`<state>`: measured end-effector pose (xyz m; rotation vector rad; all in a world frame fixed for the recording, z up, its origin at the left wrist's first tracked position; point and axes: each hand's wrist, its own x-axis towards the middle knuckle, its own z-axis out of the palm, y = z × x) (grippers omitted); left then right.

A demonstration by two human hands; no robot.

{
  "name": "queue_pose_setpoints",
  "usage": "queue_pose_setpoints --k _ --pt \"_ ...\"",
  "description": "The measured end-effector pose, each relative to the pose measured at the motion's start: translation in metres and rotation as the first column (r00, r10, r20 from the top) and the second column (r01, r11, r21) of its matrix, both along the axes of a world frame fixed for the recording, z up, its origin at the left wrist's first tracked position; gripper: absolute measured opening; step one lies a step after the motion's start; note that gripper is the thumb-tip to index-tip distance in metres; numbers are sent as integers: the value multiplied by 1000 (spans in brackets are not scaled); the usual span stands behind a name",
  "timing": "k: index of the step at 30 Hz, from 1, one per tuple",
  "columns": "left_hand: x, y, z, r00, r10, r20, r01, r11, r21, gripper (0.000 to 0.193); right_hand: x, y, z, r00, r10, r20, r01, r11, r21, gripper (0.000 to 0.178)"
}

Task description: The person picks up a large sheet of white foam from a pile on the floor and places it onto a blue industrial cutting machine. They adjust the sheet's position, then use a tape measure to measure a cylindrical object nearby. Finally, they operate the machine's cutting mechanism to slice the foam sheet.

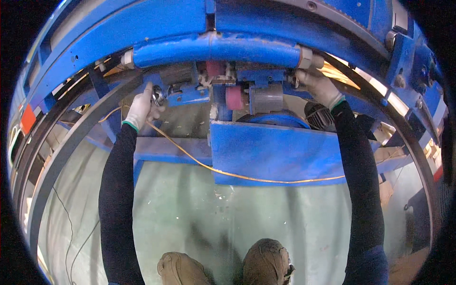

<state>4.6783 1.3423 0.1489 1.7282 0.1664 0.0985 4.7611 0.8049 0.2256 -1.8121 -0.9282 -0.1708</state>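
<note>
My left hand (140,109), in a white glove with a green cuff, is closed at the rim of a small shiny metal handwheel (158,95) under the blue machine frame. On the other side, my right hand (319,87), gloved alike, reaches below the end of a blue round bar (256,51). Its fingers bend around a small metal part (294,80) mostly hidden by the glove, so its kind is unclear. Between the hands sit a pink grinding wheel (234,98) and a grey motor-like cylinder (267,99). Another pink wheel (215,69) shows just above.
A blue panel (278,154) stands low in the middle, with a thin orange-yellow cable (190,156) sagging across it. Dark curved rails (80,121) run along the left side. A black ribbed motor (318,115) lies below my right hand. Green floor (190,199) spreads around my shoes.
</note>
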Motion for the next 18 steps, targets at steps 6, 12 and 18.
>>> queue_pose_setpoints --k 6,12,18 --pt "-6 -25 -23 907 64 417 17 982 -187 71 5 0 -4 997 25 79 -13 989 -150 59" --pt "-12 -20 14 998 33 46 -35 998 51 69 -11 8 6 991 -131 -33 125 980 -155 49" --pt "-23 -29 -22 851 -73 520 178 972 -154 61 7 2 -4 1000 10 -4 -10 1000 -30 46"
